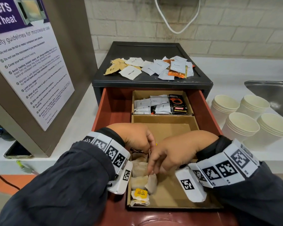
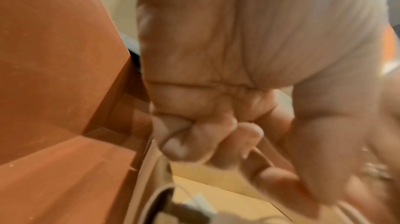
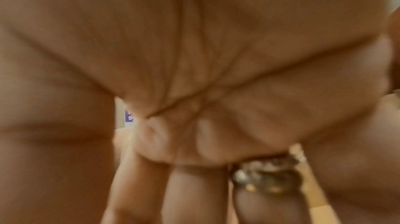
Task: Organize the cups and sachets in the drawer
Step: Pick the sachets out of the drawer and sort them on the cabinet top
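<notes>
Teabags (image 1: 141, 181) are lining up under both hands; left hand (image 1: 136, 136) is curling on a string, right hand (image 1: 173, 152) is reaching, fingers straight. Best nudging each upright, strings untangled.

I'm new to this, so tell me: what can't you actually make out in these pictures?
- Right wrist view: the right hand fills the blurred frame.
- Head view: both hands hide part of the tea bags.
- Head view: small print on the poster is unreadable.
</notes>
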A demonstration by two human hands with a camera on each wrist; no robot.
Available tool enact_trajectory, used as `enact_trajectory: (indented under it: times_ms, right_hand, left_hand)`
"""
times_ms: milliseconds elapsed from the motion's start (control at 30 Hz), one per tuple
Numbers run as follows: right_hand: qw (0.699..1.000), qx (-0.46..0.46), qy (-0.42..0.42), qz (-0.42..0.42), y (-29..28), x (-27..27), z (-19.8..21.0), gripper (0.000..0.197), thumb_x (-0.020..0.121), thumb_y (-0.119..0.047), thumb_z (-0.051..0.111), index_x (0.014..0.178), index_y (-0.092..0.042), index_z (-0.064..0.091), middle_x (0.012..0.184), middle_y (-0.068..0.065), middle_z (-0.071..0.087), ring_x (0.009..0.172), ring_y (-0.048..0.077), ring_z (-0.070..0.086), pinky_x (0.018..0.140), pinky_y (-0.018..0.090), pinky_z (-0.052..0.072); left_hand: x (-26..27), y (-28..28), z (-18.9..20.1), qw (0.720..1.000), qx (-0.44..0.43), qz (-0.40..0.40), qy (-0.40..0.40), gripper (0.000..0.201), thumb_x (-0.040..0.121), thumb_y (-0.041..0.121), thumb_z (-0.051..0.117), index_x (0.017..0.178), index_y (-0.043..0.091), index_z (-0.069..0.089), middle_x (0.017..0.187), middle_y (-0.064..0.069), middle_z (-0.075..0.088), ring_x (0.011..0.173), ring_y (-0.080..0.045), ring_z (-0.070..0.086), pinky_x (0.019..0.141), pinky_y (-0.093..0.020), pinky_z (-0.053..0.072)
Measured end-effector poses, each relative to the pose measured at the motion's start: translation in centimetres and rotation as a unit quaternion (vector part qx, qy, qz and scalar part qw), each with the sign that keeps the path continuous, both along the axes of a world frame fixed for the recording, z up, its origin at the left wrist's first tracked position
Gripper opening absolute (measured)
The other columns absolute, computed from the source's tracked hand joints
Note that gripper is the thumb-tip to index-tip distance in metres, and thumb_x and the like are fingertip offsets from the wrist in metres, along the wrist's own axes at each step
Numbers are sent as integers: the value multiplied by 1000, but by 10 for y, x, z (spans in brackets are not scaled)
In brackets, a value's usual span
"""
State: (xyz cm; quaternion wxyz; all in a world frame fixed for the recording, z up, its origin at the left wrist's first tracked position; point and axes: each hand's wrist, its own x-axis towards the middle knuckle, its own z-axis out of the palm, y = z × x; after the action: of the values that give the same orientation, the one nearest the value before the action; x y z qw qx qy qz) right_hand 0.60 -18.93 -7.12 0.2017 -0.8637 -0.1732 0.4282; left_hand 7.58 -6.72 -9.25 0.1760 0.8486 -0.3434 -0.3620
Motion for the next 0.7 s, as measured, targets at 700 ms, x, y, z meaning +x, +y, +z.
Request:
enact_trajectory:
  times_ms: [700]
  right_hand:
    - [925, -211, -215, -230, 10, 40, -61, 30, 92, -22, 53, 117, -6, 56, 119, 12, 59, 108, 27, 57, 81, 31, 45]
  left_hand:
    - [17, -1, -13, 973, -1, 188, -135, 32, 83, 18, 69, 114, 17, 62, 113, -2, 61, 98, -18, 55, 86, -27, 45]
